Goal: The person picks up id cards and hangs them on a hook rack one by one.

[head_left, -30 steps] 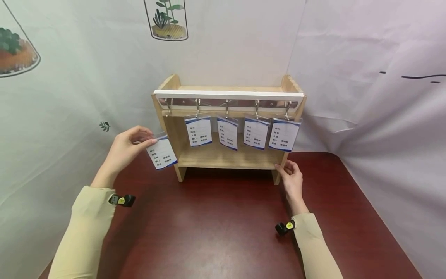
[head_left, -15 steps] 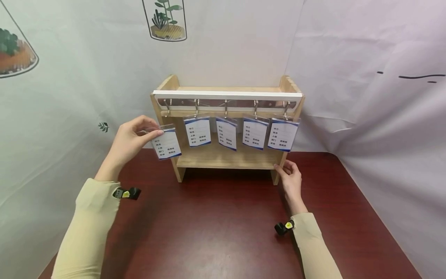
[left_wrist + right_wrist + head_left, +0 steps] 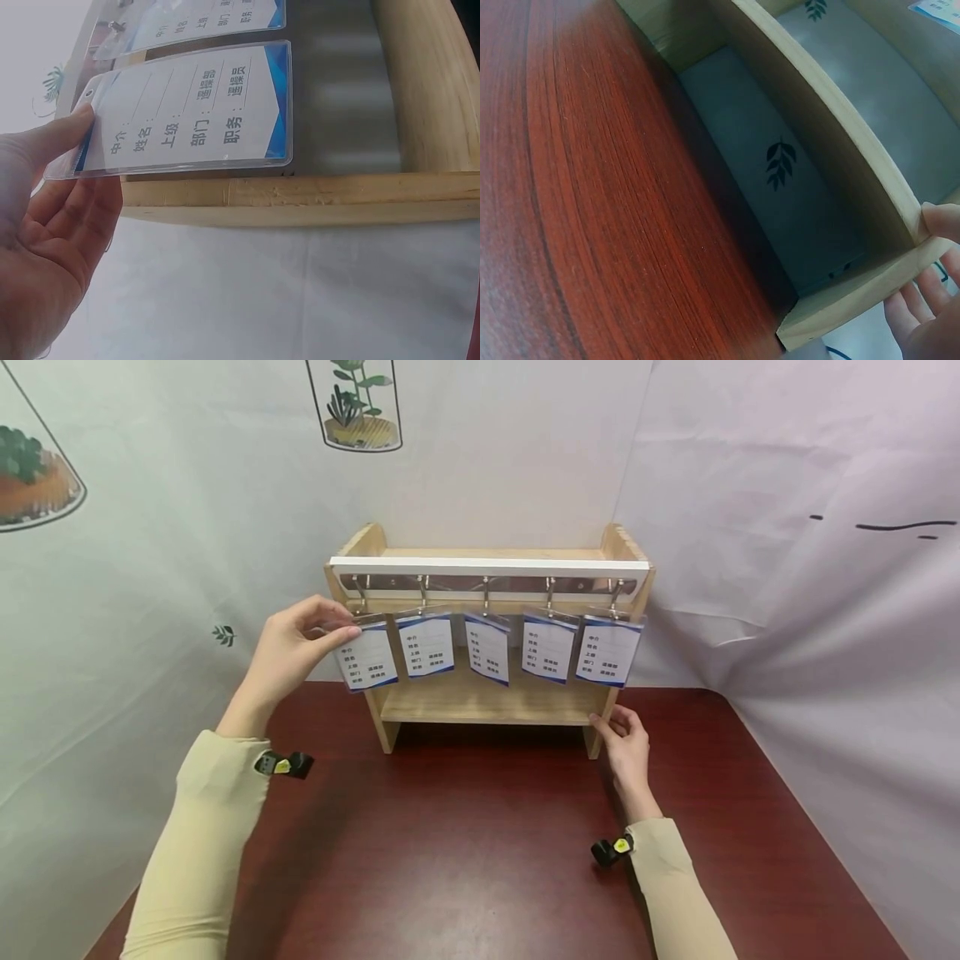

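My left hand (image 3: 300, 643) pinches the top corner of a badge in a clear plastic sleeve (image 3: 369, 658), thumb in front and fingers behind. That badge (image 3: 187, 109) overlaps the leftmost metal hook (image 3: 360, 595) at its top edge in the head view. Several similar badges (image 3: 425, 645) hang in a row from the other hooks. The hooks sit on a white rail (image 3: 487, 562) across the front of a wooden rack (image 3: 495, 706). Low on the rack's right side panel, my right hand (image 3: 628, 752) grips the wood, its thumb (image 3: 939, 219) at the shelf edge.
The rack stands on a dark red wooden table (image 3: 450, 843). Behind and beside it hangs pale cloth (image 3: 750, 568) printed with plants in jars (image 3: 360, 410). Each sleeve carries a small black wrist camera (image 3: 300, 766).
My left hand has moved right and slightly up, bringing the badge from beside the rack to the leftmost hook, level with the others. My right hand stays on the side panel.
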Demonstrator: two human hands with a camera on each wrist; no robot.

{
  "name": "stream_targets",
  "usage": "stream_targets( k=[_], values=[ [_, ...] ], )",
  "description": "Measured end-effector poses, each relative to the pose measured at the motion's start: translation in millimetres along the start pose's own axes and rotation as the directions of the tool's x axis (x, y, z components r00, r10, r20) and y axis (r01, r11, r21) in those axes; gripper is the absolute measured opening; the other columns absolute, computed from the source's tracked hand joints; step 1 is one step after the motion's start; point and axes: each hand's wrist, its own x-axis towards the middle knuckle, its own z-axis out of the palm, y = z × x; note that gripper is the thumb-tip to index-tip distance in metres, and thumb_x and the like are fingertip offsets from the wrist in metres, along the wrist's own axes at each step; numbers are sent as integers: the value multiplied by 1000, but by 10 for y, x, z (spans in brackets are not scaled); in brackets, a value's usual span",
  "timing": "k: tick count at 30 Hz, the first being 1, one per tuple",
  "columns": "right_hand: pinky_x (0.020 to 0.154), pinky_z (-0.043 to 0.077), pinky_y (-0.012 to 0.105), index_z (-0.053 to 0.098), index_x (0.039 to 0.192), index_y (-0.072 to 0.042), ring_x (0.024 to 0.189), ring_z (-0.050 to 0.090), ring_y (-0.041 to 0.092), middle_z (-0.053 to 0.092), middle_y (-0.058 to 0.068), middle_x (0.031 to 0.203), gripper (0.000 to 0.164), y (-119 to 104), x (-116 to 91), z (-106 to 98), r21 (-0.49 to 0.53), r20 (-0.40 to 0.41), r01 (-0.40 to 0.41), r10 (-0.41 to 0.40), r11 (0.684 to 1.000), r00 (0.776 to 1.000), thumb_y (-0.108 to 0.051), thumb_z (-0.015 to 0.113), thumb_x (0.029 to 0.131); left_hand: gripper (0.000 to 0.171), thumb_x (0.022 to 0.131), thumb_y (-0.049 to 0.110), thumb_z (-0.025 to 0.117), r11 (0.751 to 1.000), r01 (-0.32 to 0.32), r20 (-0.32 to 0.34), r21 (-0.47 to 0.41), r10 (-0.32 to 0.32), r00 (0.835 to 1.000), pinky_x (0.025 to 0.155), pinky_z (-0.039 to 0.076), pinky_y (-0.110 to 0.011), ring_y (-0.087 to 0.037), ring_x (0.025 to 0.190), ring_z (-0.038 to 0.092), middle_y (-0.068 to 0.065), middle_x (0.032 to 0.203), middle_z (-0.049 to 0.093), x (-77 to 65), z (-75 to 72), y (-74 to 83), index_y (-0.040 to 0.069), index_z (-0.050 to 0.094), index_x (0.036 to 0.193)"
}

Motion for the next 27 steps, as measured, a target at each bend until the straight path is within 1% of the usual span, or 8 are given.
stream_targets(
  k=[7, 12, 16, 21, 27],
  values=[
    [79, 47, 16, 55, 131, 0, 117, 59, 23, 60, 15, 127, 46, 0, -2, -5, -12, 4, -2, 2, 1000, 1000, -16, 75, 92, 23, 91, 21, 78, 1000, 10, -27, 5, -10, 1000, 76, 48, -17, -6, 86, 63, -2, 100, 73, 77, 44, -8, 7, 70, 107],
    [78, 47, 16, 55, 131, -1, 116, 59, 24, 60, 15, 127, 47, 2, -8, -9, -14, 9, -5, 6, 1000, 1000, -15, 75, 91, 24, 90, 19, 78, 1000, 8, -45, 0, -8, 999, 77, 48, -16, -2, 87, 63, -5, 102, 73, 107, 70, -15, 7, 71, 109],
    [77, 47, 16, 55, 131, -1, 116, 59, 23, 60, 15, 127, 47, 11, -9, -11, -20, 9, -9, 10, 1000, 1000, -15, 75, 91, 24, 91, 20, 78, 1000, 15, -50, -7, -15, 999, 78, 49, -16, 0, 88, 63, -2, 102, 73, 111, 85, -23, 6, 72, 110],
    [78, 47, 16, 55, 130, -1, 116, 59, 23, 60, 15, 126, 46, 18, -1, -14, -10, 7, -6, 7, 1000, 1000, -15, 76, 91, 27, 92, 23, 76, 999, 38, -37, -21, -39, 999, 81, 49, -17, 0, 92, 64, 3, 102, 73, 124, 93, -31, 5, 72, 112],
    [78, 47, 16, 55, 130, 1, 116, 58, 25, 60, 17, 127, 47, 14, 9, -13, -10, 8, 3, -3, 1000, 1000, -16, 76, 91, 31, 94, 26, 73, 995, 84, -6, -50, -84, 996, 91, 49, -24, -3, 97, 63, 9, 101, 72, 135, 80, -38, 4, 71, 115]
  ],
)
